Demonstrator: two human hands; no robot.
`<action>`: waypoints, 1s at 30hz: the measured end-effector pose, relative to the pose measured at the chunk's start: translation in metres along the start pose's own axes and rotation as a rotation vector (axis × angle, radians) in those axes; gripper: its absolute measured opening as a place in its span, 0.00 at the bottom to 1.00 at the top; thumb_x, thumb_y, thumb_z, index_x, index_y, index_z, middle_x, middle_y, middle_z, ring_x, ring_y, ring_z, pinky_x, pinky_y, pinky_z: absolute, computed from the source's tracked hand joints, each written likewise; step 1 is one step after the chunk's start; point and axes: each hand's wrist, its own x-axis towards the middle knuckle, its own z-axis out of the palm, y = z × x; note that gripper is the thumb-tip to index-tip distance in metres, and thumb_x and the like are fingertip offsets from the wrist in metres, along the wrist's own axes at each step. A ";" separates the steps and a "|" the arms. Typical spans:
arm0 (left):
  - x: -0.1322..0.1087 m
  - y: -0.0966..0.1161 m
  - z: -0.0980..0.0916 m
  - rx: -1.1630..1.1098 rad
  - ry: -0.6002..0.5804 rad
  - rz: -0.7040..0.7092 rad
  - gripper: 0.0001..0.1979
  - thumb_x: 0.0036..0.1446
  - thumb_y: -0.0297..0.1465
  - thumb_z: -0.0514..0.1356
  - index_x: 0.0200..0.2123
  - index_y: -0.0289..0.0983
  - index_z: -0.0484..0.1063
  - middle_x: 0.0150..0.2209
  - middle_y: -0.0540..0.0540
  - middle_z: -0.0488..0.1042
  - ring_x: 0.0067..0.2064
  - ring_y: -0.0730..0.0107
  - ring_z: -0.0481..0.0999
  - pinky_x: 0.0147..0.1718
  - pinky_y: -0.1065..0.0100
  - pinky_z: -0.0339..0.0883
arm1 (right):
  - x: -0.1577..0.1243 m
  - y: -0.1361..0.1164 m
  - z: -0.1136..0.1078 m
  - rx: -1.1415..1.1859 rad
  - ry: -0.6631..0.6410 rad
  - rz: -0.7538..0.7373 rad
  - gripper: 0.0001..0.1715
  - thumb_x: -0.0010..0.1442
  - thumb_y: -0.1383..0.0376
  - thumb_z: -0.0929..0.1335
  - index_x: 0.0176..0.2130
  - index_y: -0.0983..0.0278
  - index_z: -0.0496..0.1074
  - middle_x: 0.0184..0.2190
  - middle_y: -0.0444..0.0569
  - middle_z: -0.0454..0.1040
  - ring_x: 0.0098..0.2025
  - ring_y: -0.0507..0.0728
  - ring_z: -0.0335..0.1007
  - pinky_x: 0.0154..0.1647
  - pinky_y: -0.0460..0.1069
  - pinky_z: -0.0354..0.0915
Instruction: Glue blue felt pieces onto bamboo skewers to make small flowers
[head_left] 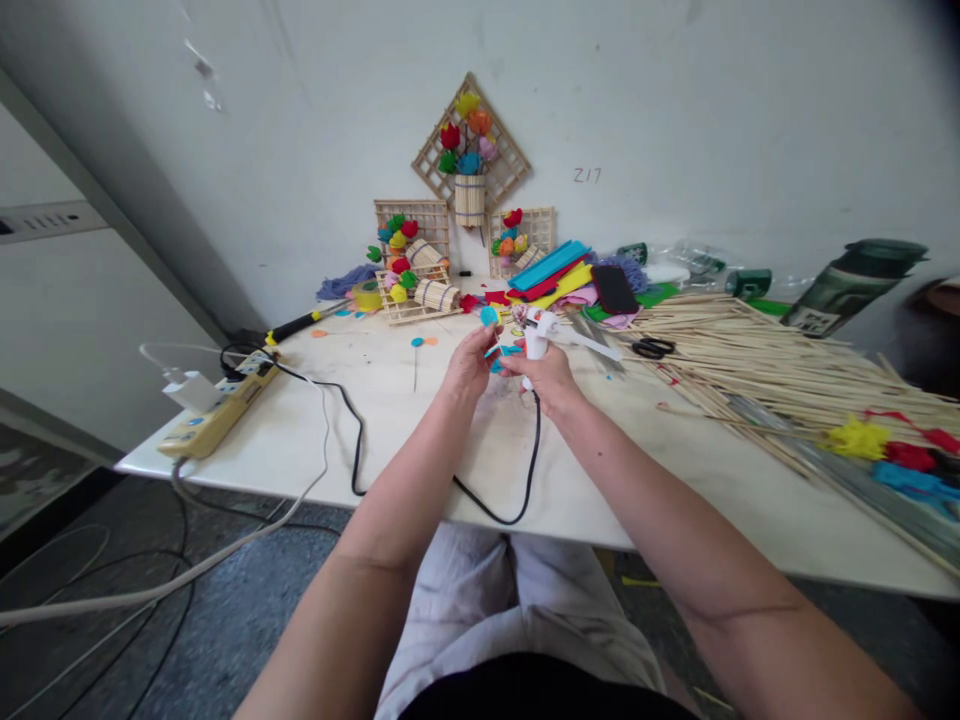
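Note:
My left hand (471, 362) is closed, its fingertips pinching a small blue flower piece (489, 316) with a round blue petal at the top. My right hand (553, 378) grips a white hot glue gun (536, 342), with a white glue stick sticking out to the right. More blue petals (504, 358) show between the two hands, close to the right fingers; which hand bears them is hard to tell. On the table left of my hands lies a thin stick with a blue round tip (417, 343), touching a small orange piece.
Framed flower lattices (420, 165) stand against the wall. Coloured sheets (551, 270), a phone (613, 290), scissors (652, 347) and many thin wooden sticks (750, 345) spread rightward. A power strip (217, 410) sits left. The glue gun's black cord (534, 450) loops over the table edge.

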 end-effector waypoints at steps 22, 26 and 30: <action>-0.004 -0.002 0.005 0.101 -0.045 -0.042 0.09 0.41 0.31 0.67 0.27 0.35 0.72 0.24 0.51 0.72 0.28 0.77 0.71 0.29 0.74 0.60 | 0.003 0.001 0.000 -0.056 0.087 -0.063 0.25 0.40 0.66 0.71 0.41 0.65 0.66 0.24 0.41 0.72 0.22 0.53 0.72 0.14 0.42 0.58; -0.007 -0.006 0.006 0.174 -0.070 -0.009 0.10 0.39 0.32 0.68 0.24 0.33 0.72 0.23 0.50 0.72 0.26 0.77 0.70 0.29 0.73 0.61 | 0.001 -0.003 0.000 -0.057 0.136 -0.061 0.26 0.40 0.67 0.71 0.41 0.65 0.66 0.23 0.41 0.71 0.22 0.53 0.72 0.14 0.42 0.58; -0.007 -0.008 0.006 0.204 -0.067 0.003 0.11 0.39 0.33 0.68 0.24 0.32 0.72 0.22 0.50 0.72 0.24 0.77 0.69 0.28 0.72 0.61 | 0.000 -0.005 0.001 -0.086 0.164 -0.065 0.26 0.40 0.67 0.71 0.42 0.65 0.66 0.23 0.41 0.71 0.22 0.53 0.71 0.14 0.42 0.57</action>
